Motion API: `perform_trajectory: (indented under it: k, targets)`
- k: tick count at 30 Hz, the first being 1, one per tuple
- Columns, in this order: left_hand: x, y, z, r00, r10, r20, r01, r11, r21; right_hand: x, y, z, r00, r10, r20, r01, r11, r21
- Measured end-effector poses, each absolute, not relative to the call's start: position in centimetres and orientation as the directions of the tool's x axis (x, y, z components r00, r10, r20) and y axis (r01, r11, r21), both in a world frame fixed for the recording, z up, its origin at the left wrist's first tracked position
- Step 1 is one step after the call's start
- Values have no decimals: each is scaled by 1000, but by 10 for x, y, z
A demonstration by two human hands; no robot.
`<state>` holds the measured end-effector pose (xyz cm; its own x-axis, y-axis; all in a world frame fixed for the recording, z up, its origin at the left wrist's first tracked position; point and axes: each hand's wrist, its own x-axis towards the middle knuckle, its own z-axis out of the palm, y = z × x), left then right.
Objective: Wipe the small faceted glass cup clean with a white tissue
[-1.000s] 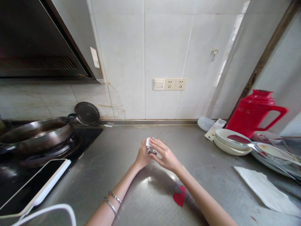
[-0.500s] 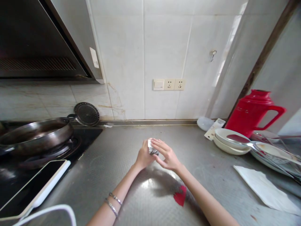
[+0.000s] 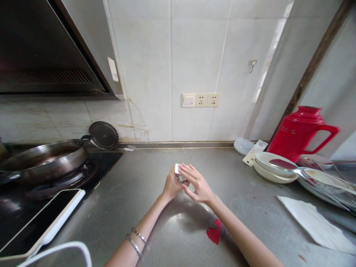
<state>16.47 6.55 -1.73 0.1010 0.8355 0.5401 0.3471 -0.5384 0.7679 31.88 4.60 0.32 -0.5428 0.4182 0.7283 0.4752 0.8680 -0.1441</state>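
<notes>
Above the middle of the metal counter, my left hand [image 3: 172,185] is closed around the left side of a small white-and-silver object [image 3: 180,178]. Its top edge looks white, and the part below is crumpled and silvery; its exact kind is not clear. My right hand [image 3: 198,184] lies over the object's right side. Its fingers reach across the top and the thumb sits near the lower edge, so they hide part of it. A torn red scrap [image 3: 214,231] lies on the counter near my right forearm.
At left, a steel pan [image 3: 47,159] stands on the stove, with a white-cased device [image 3: 39,222] in front. At right are a red thermos [image 3: 296,133], stacked bowls [image 3: 274,172] and a white paper sheet [image 3: 314,220]. A socket panel [image 3: 200,100] is on the wall.
Both hands keep nearly the same position around the object. Its silvery part appears slightly turned and lighter. The whole view has shifted very slightly.
</notes>
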Motion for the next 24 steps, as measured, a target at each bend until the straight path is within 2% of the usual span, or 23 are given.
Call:
perform_trajectory:
  k: [4,8,12,18,20,24]
  targets:
    - [168,64,-13,39,856,515,329,-498,802,321,49,1,-442,493,749,544,811,-213]
    - [166,66,-12,-1,882,470,303,-448,841,320,47,-1,-458,427,780,531,835,-145]
    - [165,66,-16,26,880,474,245,-465,851,316,45,-1,-537,403,741,496,861,-109]
    - [171,65,-16,53,876,480,252,-477,842,319,51,-5,-379,506,775,569,788,-236]
    - [171,66,-15,22,882,470,244,-461,853,319,51,-6,-370,475,799,560,800,-216]
    - [167,68,-17,-26,884,466,254,-445,859,316,46,-6,-463,390,796,513,850,-118]
